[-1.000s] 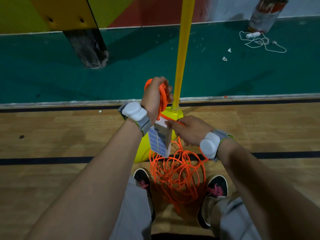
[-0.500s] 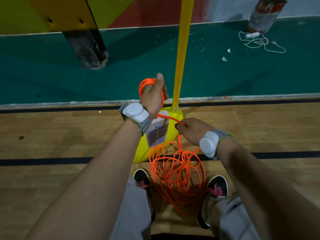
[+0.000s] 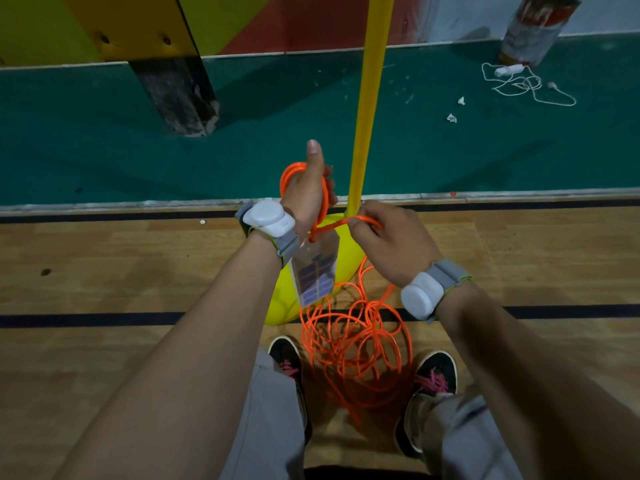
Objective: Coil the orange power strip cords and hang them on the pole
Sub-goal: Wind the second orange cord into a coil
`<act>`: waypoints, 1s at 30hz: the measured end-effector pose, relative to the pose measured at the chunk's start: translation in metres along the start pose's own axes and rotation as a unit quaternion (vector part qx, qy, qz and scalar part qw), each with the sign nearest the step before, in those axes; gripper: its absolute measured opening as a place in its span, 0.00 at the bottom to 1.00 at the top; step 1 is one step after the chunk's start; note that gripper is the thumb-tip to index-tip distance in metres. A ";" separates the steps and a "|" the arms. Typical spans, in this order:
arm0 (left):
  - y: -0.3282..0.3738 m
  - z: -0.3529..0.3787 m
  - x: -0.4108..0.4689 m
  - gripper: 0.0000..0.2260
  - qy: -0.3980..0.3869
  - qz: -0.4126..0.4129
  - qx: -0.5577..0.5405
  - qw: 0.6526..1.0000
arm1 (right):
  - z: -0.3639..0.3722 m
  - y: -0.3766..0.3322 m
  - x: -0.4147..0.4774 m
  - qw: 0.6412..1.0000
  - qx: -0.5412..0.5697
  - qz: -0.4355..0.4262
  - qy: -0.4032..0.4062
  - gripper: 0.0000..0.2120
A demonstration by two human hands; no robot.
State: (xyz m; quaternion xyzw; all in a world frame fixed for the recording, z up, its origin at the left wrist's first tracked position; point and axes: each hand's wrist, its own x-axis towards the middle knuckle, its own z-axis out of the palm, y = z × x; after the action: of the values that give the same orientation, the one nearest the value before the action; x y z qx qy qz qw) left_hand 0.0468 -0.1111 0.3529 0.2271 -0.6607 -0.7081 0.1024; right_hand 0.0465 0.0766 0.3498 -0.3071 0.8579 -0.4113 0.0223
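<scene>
We are holding orange cord (image 3: 346, 317) loops in the left grip (image 3: 308, 199), pinching it in the right grip (image 3: 391, 244); hasty pulling risks knotting its tangled rest.

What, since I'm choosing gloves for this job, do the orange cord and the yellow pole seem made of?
The orange cord: a flexible plastic or rubber sheath, smooth and slightly glossy; it bends into loose loops and catches light. The yellow pole: a rigid painted or coated tube, perhaps metal or plastic; even colour, soft sheen, core unseen.
</scene>
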 end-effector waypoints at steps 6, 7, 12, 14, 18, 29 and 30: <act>0.003 0.008 -0.009 0.34 -0.029 -0.056 -0.006 0.998 | -0.003 -0.006 -0.003 0.997 0.001 -0.062 0.037 0.07; 0.004 0.008 -0.010 0.35 -0.038 -0.069 -0.005 0.997 | -0.003 -0.006 -0.003 0.997 -0.004 -0.067 0.041 0.07; 0.005 0.008 -0.017 0.34 -0.105 -0.113 0.018 0.988 | -0.004 -0.006 -0.002 0.994 -0.022 -0.085 0.059 0.08; 0.003 0.008 -0.017 0.39 -0.130 -0.125 0.026 0.983 | -0.005 -0.005 -0.001 0.994 -0.022 -0.082 0.072 0.10; 0.002 0.007 -0.021 0.45 -0.176 -0.145 0.046 0.973 | -0.009 -0.005 0.001 0.993 -0.004 -0.060 0.101 0.12; 0.008 0.016 -0.040 0.43 -0.274 -0.179 0.087 0.941 | -0.015 -0.002 0.004 0.991 0.064 -0.039 0.111 0.09; 0.010 0.015 -0.041 0.42 -0.264 -0.179 0.106 0.942 | -0.014 -0.001 0.004 0.991 0.062 -0.045 0.108 0.09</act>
State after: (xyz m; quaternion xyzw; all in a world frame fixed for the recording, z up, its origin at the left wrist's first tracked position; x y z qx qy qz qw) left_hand 0.0741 -0.0801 0.3702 0.1562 -0.6836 -0.6752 -0.2291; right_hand 0.0396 0.0839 0.3608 -0.2970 0.8137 -0.4947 -0.0702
